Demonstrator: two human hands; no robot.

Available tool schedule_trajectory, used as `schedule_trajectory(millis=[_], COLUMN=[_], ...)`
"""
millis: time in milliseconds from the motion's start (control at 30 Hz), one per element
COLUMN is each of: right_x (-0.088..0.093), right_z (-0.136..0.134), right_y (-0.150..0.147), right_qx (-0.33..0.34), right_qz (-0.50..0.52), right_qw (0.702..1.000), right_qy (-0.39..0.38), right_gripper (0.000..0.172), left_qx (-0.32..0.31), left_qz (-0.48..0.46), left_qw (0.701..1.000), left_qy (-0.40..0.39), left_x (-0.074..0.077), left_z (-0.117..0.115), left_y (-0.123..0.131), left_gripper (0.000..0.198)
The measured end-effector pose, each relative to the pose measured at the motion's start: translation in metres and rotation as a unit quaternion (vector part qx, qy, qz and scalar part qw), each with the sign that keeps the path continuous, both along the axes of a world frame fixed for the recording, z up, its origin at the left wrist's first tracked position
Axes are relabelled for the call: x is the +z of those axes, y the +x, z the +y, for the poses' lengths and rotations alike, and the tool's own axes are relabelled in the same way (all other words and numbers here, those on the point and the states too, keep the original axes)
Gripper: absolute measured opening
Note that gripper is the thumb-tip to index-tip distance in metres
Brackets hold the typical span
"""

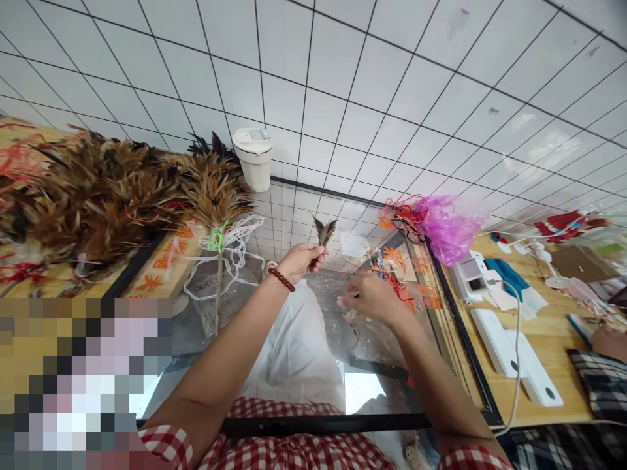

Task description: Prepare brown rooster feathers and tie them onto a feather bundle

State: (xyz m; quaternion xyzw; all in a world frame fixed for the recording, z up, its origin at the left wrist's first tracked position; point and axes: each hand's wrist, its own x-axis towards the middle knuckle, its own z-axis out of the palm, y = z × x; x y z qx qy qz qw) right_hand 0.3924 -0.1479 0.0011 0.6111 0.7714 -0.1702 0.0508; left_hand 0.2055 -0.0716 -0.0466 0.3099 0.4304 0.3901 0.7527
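Note:
My left hand pinches a small bundle of brown feathers and holds it upright above a glass tabletop. A bead bracelet circles that wrist. A little to the right and lower, my right hand has its fingers curled over loose feathers and red string on the glass. What those fingers grip is hidden.
A heap of brown feather dusters fills the left side, one tied with green and white cord. A white cup stands by the tiled wall. A pink plastic bag, white devices and another person's checked sleeve lie right.

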Motion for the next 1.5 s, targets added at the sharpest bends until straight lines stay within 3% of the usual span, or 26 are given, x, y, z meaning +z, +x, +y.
schedule_trajectory(millis=[133,267,467,767,900,967,1067,1133,1233,1300,1400,1500], right_x=[-0.017,-0.008,0.011,0.009,0.012,0.011,0.003,-0.005,-0.018,-0.023,-0.027,-0.027], right_z=[-0.018,-0.002,0.02,0.022,0.023,0.027,0.035,0.037,0.035,0.034,0.037,0.04], right_y=[0.0,0.013,0.014,-0.007,-0.001,0.013,0.037,0.041,0.025,0.008,-0.008,-0.005], right_qx=[0.064,0.06,0.043,0.107,0.084,0.008,-0.149,-0.174,-0.154,-0.168,-0.195,-0.196], right_qz=[0.065,0.2,0.078,-0.062,-0.031,0.031,0.197,0.363,0.572,0.624,0.63,0.612], right_qw=[0.996,0.978,0.981,0.977,0.978,0.972,0.936,0.905,0.801,0.75,0.742,0.763], right_qy=[0.005,0.026,0.171,0.177,0.189,0.232,0.253,0.138,-0.09,-0.14,-0.119,-0.069], right_gripper=[0.01,0.013,0.02,0.027,0.028,0.027,0.025,0.027,0.036,0.038,0.038,0.038], left_qx=[-0.014,-0.043,-0.046,-0.082,-0.153,-0.145,-0.101,-0.114,-0.165,-0.194,-0.212,-0.138], left_qz=[0.006,0.028,0.062,0.089,0.085,0.075,0.014,-0.036,-0.079,-0.096,-0.112,-0.117], left_qw=[1.0,0.999,0.997,0.993,0.983,0.984,0.994,0.993,0.983,0.975,0.97,0.981], left_qy=[0.01,-0.005,0.001,0.013,0.053,0.065,0.038,0.003,-0.033,-0.043,-0.048,-0.073], left_x=[0.003,0.011,0.019,0.017,0.012,0.01,0.011,0.012,0.012,0.012,0.01,0.01], left_z=[-0.006,-0.015,-0.024,-0.025,-0.021,-0.02,-0.019,-0.02,-0.023,-0.026,-0.029,-0.029], left_y=[0.008,0.017,0.028,0.028,0.02,0.018,0.018,0.02,0.023,0.025,0.029,0.034], left_gripper=[0.018,0.016,0.018,0.022,0.026,0.026,0.019,0.019,0.022,0.025,0.026,0.012])
